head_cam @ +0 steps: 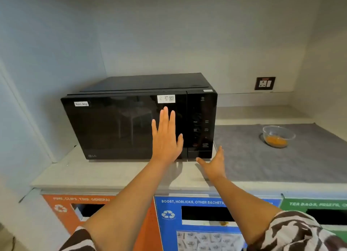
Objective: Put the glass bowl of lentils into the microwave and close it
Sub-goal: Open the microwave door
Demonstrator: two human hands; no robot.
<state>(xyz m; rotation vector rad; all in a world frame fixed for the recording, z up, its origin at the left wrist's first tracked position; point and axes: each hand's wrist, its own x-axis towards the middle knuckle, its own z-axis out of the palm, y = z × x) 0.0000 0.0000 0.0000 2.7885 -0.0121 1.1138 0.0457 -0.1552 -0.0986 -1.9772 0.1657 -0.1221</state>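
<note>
Lentils orange in clear glass bowl (278, 136) (on grey mat (249, 157)) — microwave (139, 123) shut; left hand (166, 138), right hand (214, 163) spread, empty.

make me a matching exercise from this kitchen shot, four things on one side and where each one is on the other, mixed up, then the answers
Things:
1. glass bowl
2. left hand
3. right hand
4. wall socket

Places:
A. flat against the microwave door
B. on the grey mat, right of the microwave
C. on the back wall, above the counter
D. open, at the microwave's lower right corner

Pairs: 1-B, 2-A, 3-D, 4-C
</note>
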